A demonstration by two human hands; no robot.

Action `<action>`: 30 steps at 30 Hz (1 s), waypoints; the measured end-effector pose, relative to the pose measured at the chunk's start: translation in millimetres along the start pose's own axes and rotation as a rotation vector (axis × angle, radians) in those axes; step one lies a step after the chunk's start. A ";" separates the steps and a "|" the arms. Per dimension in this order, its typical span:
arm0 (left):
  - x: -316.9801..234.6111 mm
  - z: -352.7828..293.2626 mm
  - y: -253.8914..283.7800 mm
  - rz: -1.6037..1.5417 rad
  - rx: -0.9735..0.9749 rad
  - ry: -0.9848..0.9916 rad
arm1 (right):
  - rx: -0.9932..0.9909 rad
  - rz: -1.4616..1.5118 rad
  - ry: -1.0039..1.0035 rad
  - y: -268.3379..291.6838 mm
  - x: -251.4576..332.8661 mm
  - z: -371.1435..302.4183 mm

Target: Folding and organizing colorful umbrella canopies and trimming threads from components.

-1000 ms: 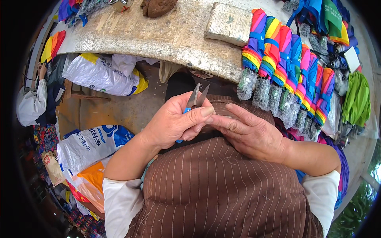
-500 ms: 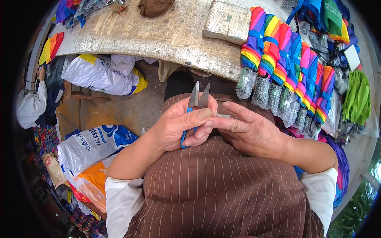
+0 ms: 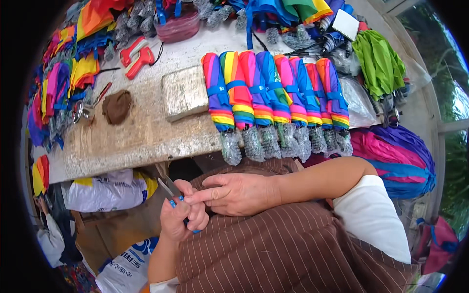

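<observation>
My left hand (image 3: 178, 219) is closed round a pair of small thread snips (image 3: 168, 189) with blue handles. The two blades point up and to the left, slightly apart, below the table's front edge. My right hand (image 3: 246, 194) comes in from the right, fingers stretched out and somewhat apart. One of its fingertips touches the left fingers by the snips' handles; I see nothing held in it. Beyond both hands, a row of several folded rainbow umbrellas (image 3: 266, 90) lies on the worn table (image 3: 141, 139), their handles in bubble wrap toward me.
A tape-covered block (image 3: 184, 93) sits left of the umbrellas, with a brown lump (image 3: 117, 106) and red-and-white hand tools (image 3: 138, 59) farther left. Green umbrellas (image 3: 378, 63) stand at the right. Stuffed white bags (image 3: 105, 195) lie under the table. Another person's sleeve (image 3: 50, 241) shows at far left.
My view has swung up and right, showing more of the tabletop. The hands now appear farther left and lower. The left hand still grips the snips; the right fingers still touch it.
</observation>
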State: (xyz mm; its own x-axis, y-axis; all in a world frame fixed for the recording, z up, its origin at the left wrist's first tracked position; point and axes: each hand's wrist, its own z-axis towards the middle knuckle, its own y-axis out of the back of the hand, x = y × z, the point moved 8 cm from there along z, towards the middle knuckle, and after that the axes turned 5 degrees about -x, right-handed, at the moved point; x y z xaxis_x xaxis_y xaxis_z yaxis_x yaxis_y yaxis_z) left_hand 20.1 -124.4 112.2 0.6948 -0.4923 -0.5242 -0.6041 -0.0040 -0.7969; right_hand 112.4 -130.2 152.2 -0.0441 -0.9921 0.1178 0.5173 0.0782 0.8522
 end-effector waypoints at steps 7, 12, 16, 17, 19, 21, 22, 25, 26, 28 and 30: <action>-7.5 19.5 3.6 0.024 -0.078 0.008 | 0.049 0.063 -0.060 -11.6 -11.1 -6.9; -3.0 21.8 12.9 0.020 -0.213 0.070 | 0.091 0.124 -0.014 -7.8 -9.7 -8.6; 11.2 28.5 19.9 -0.052 -0.145 0.268 | -0.008 0.136 0.053 2.4 -12.7 -13.5; 12.6 31.3 18.8 -0.040 -0.146 0.302 | -0.042 0.163 0.062 9.4 -16.2 -12.7; 14.4 37.5 17.0 -0.006 -0.155 0.356 | -0.059 0.210 0.063 18.9 -20.7 -14.0; 15.0 40.6 17.5 -0.040 -0.134 0.378 | -0.059 0.260 0.060 18.3 -26.1 -14.2; 12.5 46.0 15.8 -0.048 -0.127 0.370 | -0.050 0.284 0.038 16.1 -32.6 -15.3; 3.8 53.4 7.5 -0.052 -0.021 0.335 | -0.162 0.195 0.079 19.9 -38.0 -10.9; 0.9 57.2 5.5 0.003 -0.050 0.339 | -0.140 0.187 0.050 14.0 -39.5 -12.8; -1.9 61.9 0.6 0.071 -0.051 0.353 | -0.093 0.226 0.040 10.1 -44.4 -13.3; -2.6 64.5 -1.9 0.079 0.000 0.333 | -0.051 0.319 -0.086 6.3 -49.1 -15.8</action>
State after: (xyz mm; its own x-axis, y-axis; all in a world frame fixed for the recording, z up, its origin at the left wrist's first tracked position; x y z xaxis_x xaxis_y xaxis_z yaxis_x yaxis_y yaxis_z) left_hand 44.6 -67.0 95.7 0.4804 -0.7481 -0.4577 -0.6511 0.0454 -0.7576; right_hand 131.2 -82.5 143.8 0.0566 -0.9061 0.4192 0.5586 0.3768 0.7389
